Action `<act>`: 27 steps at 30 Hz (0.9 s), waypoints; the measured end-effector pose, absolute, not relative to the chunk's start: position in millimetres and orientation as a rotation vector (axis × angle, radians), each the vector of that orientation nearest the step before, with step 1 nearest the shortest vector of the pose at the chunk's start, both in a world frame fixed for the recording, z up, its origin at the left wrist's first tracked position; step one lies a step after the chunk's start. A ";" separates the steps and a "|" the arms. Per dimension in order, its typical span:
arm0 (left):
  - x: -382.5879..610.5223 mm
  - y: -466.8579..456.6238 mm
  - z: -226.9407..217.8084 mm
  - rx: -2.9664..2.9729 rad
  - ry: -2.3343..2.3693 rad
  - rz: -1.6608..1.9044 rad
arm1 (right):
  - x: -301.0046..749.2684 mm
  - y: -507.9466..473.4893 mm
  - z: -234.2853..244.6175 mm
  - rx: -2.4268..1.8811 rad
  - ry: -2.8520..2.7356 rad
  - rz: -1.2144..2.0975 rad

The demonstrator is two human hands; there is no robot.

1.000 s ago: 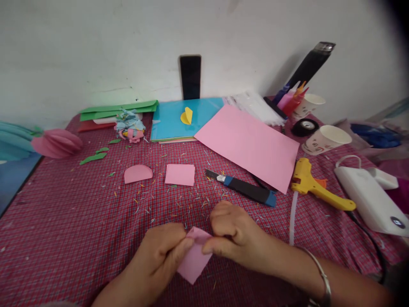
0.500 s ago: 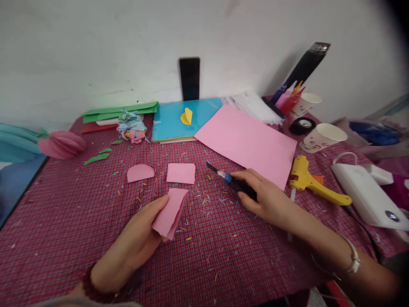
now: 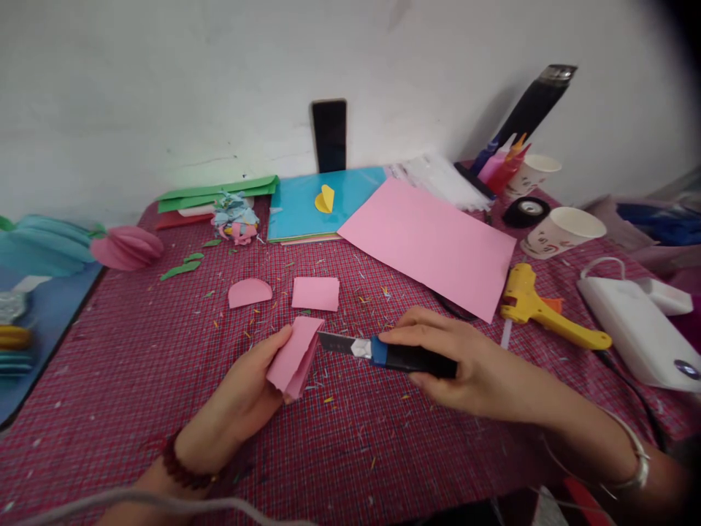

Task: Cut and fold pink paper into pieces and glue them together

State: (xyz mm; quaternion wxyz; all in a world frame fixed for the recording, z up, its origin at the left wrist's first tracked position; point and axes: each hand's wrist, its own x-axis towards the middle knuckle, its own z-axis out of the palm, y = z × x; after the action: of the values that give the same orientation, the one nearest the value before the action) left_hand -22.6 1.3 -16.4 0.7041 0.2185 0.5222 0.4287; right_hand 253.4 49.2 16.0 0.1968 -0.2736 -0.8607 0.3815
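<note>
A folded piece of pink paper [image 3: 294, 355] is pinched in my left hand [image 3: 241, 398], thumb on top, its fold standing partly open toward the right. My right hand [image 3: 446, 361] is closed around the black and blue handle of a utility knife [image 3: 380, 352]. The knife's bare blade points left, and its tip is at the upper right edge of the folded paper; whether it touches I cannot tell. Just beyond lie a pink rectangle of paper [image 3: 316, 294] and a pink half-round paper piece [image 3: 250, 293]. A large pink sheet [image 3: 432, 245] lies behind my right hand.
At right are a yellow glue gun [image 3: 529, 299], a white power bank [image 3: 638, 332], paper cups [image 3: 564, 234] and black tape [image 3: 526, 212]. A phone [image 3: 330, 135] leans on the wall behind a blue packet [image 3: 293, 212]. Paper pumpkins [image 3: 127, 247] stand left. Scraps litter the checked cloth [image 3: 328, 467].
My right hand has brought the knife left and nearer, from beside the large pink sheet to the folded paper's edge. The view has shifted slightly left; my left hand keeps its hold.
</note>
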 end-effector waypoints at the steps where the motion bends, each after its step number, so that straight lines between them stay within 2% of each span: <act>1: -22.0 1.4 -16.0 0.455 1.178 0.957 | 253.4 49.5 15.2 -0.769 -2.421 1.056; 5: -21.0 0.7 -15.8 0.432 1.212 0.964 | 251.4 50.5 10.0 -0.792 -2.498 1.006; 13: -21.7 -3.2 -20.0 0.778 1.271 0.884 | 247.4 47.8 -1.4 -0.820 -2.544 1.059; 19: -32.3 2.7 -17.4 0.886 1.496 1.018 | 244.8 48.7 -7.0 -0.819 -2.564 1.077; 27: -39.7 9.5 -2.2 1.198 1.419 0.741 | 243.7 50.2 -11.0 -0.804 -2.562 1.101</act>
State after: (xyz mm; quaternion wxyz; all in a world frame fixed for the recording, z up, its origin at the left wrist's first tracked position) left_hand -39.7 9.5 -2.2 0.5405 0.5042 0.5969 0.3119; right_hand 243.7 50.2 -11.0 0.1192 -0.2751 -0.8764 0.3768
